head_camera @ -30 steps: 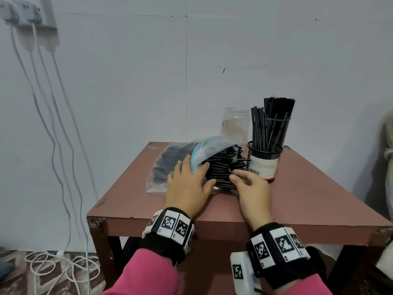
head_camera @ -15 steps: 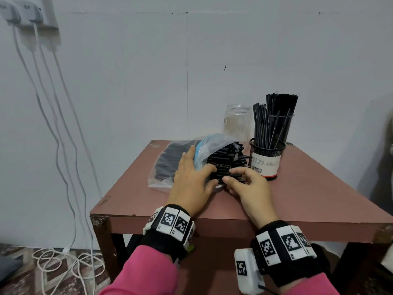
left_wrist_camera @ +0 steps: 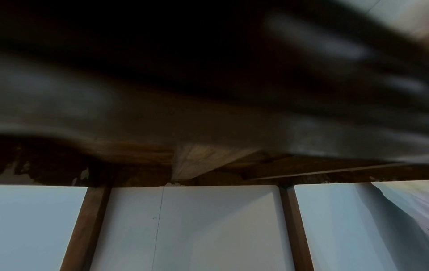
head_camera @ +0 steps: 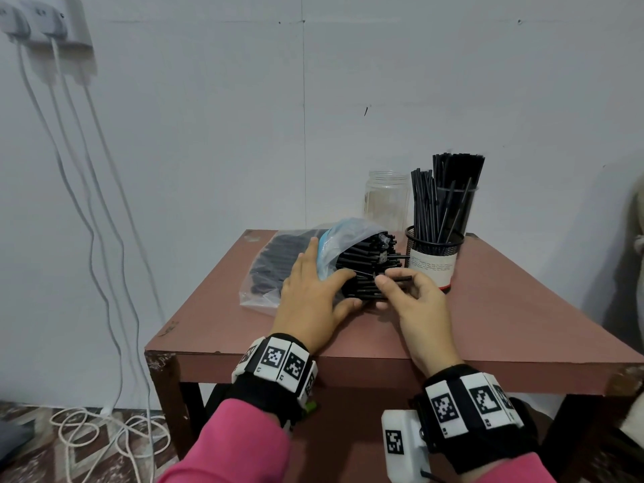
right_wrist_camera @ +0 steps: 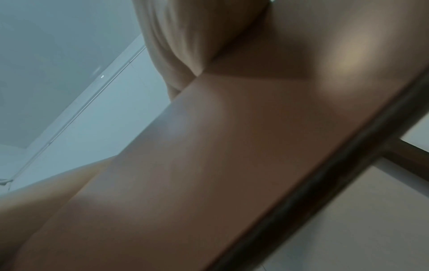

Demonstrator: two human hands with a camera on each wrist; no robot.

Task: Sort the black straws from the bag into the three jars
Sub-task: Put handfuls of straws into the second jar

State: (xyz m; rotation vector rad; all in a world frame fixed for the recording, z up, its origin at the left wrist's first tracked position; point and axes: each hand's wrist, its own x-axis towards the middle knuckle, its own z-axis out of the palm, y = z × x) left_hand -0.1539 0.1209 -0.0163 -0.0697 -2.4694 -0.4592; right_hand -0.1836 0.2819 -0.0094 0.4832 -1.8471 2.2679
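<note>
Obs., standing beside the table (head_camera: 488,318): clear plastic bag (head_camera: 278,270) lies on its side, mouth toward the jars, with a dense bundle of black straws (head_camera: 366,263) poking out of the opening. Left hand (head_camera: 313,301) lies flat on the bag with fingers spread and straight, pressing film and bundle down. Right hand (head_camera: 414,301) pinches one straw (head_camera: 400,278) between thumb and fingertips, close to its free end, at the bundle's near edge. Mesh holder (head_camera: 435,252) just right of the bag already carries a sheaf of upright straws; a clear jar behind it (head_camera: 460,207) also holds some; the glass jar (head_camera: 386,200) at the back looks empty. Wrist views show only the table edge and underside, no fingers. Handling judgement: straws are very light, thin, smooth-walled and somewhat stiff; they will likely slide freely against each other and against the slick film, so one pulled out may drag its neighbours. A hard pinch could crease the tube. Best hold appears to be near the exposed end, light grip, drawing along the straw's axis while the flat hand keeps the bag from creeping. Loose straws would roll on this table.
</note>
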